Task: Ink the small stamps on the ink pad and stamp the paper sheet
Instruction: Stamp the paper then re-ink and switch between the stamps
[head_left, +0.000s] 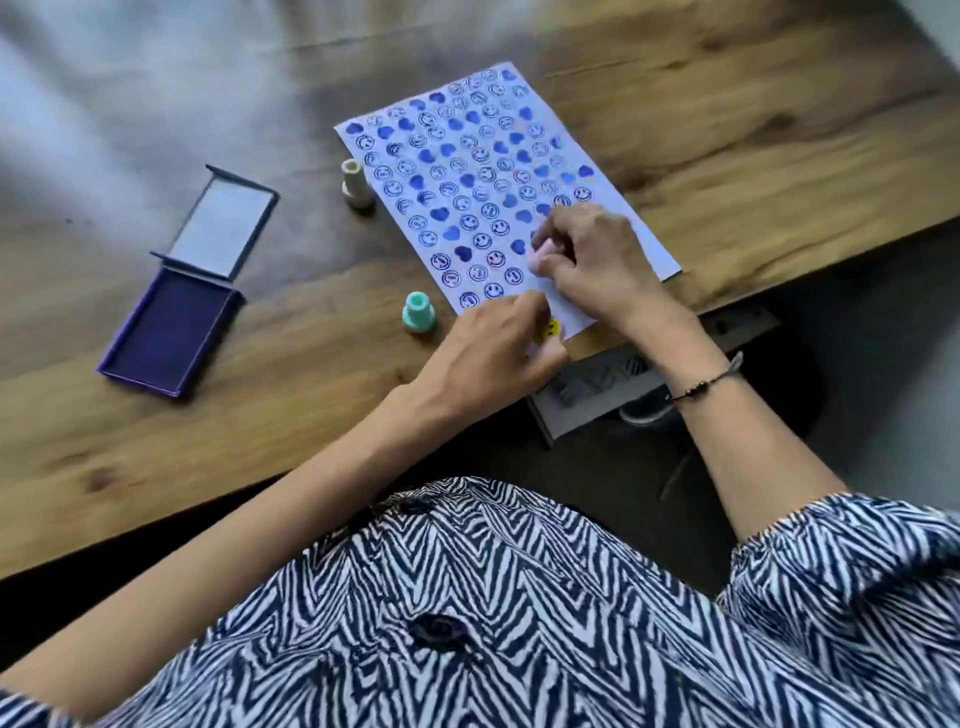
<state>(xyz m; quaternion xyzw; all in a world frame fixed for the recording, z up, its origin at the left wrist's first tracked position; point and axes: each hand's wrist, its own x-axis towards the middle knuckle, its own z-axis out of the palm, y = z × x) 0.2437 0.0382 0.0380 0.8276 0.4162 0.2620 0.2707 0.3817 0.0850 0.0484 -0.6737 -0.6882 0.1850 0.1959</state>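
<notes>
A white paper sheet (498, 171) lies on the wooden table, nearly covered with blue heart and smiley prints. My right hand (597, 260) grips a small pink stamp (543, 249) and holds it down on the sheet's near part. My left hand (498, 343) rests at the sheet's near corner, its fingers closed on a yellow smiley stamp (550, 328). A teal stamp (418, 310) stands on the table just left of the sheet. A cream stamp (356, 183) stands by the sheet's left edge. The purple ink pad (166, 332) lies open at the left, its lid (221, 228) folded back.
The table's front edge (260, 483) runs diagonally close to my body. Below it, right of my left hand, a grey box-like object (587, 395) sits under the table. My right wrist wears a thin dark bracelet (701, 387).
</notes>
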